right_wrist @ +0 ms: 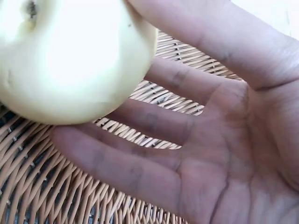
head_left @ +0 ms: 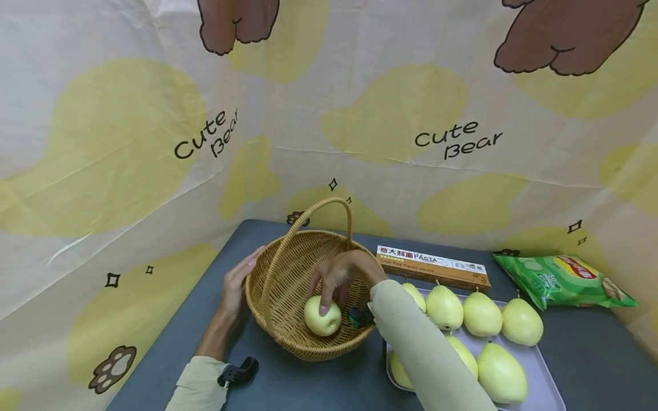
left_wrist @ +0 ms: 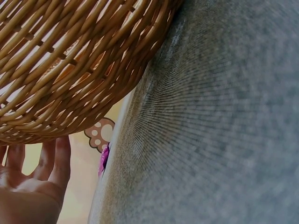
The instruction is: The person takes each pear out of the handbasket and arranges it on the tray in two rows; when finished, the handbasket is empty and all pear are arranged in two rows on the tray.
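A round wicker basket (head_left: 288, 257) with a tall arched handle stands at the middle of the table. Inside it, my right hand (head_left: 341, 277) holds a pale yellow-green pear (head_left: 323, 317) between thumb and fingers, low over the woven bottom. The right wrist view shows the fingers lying along the underside of this pear (right_wrist: 79, 60), with wicker behind them. My left hand (head_left: 235, 285) rests against the basket's left side near the rim. From the left wrist, that hand's fingers (left_wrist: 60, 161) reach fairly straight to the outer weave, their tips partly hidden by it.
To the right, a pale lilac tray (head_left: 545, 379) carries several pears (head_left: 482, 314), partly covered by my right sleeve. Behind it lie a long pasta box (head_left: 434, 268) and a green snack bag (head_left: 565, 279). A printed cloth (head_left: 370, 114) hangs behind and left of the table.
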Available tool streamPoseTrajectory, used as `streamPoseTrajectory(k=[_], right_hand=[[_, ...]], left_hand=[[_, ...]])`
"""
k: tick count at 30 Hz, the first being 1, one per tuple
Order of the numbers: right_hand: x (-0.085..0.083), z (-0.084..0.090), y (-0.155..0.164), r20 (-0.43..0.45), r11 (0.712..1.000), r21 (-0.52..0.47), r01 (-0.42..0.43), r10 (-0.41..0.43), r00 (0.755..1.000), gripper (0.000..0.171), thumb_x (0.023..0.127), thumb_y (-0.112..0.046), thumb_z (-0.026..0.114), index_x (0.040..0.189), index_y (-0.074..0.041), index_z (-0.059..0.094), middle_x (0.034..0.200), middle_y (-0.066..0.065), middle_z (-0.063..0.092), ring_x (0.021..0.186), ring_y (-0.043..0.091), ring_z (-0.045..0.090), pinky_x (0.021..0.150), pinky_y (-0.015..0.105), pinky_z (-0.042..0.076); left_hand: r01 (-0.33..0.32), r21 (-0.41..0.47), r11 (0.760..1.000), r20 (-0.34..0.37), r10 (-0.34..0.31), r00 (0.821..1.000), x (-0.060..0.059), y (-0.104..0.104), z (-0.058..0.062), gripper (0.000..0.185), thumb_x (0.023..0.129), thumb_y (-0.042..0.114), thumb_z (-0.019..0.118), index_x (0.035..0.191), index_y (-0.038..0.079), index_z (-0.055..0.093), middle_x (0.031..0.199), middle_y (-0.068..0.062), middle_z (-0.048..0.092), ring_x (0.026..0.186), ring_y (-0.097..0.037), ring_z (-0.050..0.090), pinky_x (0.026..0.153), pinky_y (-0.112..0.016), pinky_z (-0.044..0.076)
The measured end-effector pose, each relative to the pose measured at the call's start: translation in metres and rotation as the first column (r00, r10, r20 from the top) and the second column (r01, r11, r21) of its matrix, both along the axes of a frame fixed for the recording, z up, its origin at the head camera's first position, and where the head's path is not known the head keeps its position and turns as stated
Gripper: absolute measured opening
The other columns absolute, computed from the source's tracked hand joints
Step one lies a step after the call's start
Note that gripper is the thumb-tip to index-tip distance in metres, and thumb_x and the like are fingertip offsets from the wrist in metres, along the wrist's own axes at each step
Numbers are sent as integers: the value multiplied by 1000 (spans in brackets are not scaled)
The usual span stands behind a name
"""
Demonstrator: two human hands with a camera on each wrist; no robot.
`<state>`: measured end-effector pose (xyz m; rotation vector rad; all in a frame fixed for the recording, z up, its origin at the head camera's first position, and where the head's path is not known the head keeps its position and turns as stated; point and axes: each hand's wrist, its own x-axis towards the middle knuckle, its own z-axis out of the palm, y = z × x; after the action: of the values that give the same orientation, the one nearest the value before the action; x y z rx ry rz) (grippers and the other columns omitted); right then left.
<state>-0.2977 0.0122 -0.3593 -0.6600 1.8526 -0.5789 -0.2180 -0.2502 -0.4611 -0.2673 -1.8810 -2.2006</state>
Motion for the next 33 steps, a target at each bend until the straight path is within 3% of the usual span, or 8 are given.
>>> streamPoseTrajectory(k=[8, 16, 24, 33], right_hand=[[-4, 9, 6, -35, 990, -132, 41, -46, 998, 59, 85, -13, 90, 139, -15, 68, 126, 11, 70, 108, 23, 73, 95, 48, 63], [-3, 25, 16, -85, 954, -280, 102, -131, 988, 69, 78, -16, 93, 143, -17, 67, 130, 10, 68, 112, 24, 71, 95, 44, 63], [6, 43, 33, -247, 921, -388, -13, -91, 965, 70, 81, -23, 90, 146, -18, 64, 134, 3, 68, 119, 26, 66, 95, 38, 60], [22, 48, 58, -303, 873, -488, 7, -177, 936, 78, 83, -20, 90, 153, -15, 57, 145, 5, 63, 127, 26, 64, 106, 44, 56]], left_hand=[[-17, -28, 999, 2, 17, 1000, 0, 0, 0, 49, 115, 23, 43, 156, -3, 50, 162, -20, 47, 139, -9, 58, 112, -20, 48], [-24, -17, 1000, 13, 25, 1000, 0, 0, 0, 49, 115, 23, 45, 155, -3, 50, 159, -12, 54, 136, -8, 60, 109, -19, 49], [-11, -14, 1000, 8, 11, 1000, 1, -1, 0, 49, 115, 24, 44, 156, -3, 49, 160, -12, 52, 142, -12, 56, 112, -20, 48], [-4, 12, 1000, -7, 4, 1000, 1, 0, 0, 49, 115, 22, 45, 155, -6, 48, 148, 8, 64, 137, -9, 60, 108, -19, 50]])
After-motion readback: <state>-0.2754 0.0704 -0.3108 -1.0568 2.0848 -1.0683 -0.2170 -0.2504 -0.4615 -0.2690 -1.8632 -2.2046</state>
